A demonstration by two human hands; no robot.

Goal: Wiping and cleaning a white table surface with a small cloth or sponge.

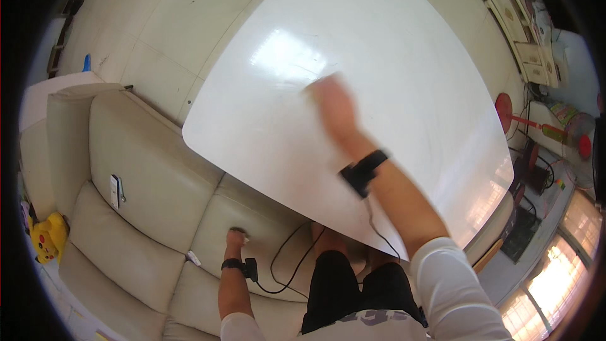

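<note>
My right hand (334, 104) is over the glossy white tabletop (407, 80), near a bright patch of reflected light. Motion blurs its fingers, so whether anything lies under or in them is not clear. A black strap with a small device (362, 173) circles that wrist, and a cable runs down from it. Off to the left, my left hand (236, 237) is low over the beige sofa seat (255, 213). Its fingers look curled and a small pale spot shows beside them, too small to identify. The left wrist wears a similar strapped device (244, 267).
A remote control (114, 191) and a small white item (193, 258) lie on the sofa. A yellow plush toy (49, 237) rests at its far left. Black cable (284, 289) loops beside my legs. Drawers (532, 64) and a red-based stand (504, 112) are to the right.
</note>
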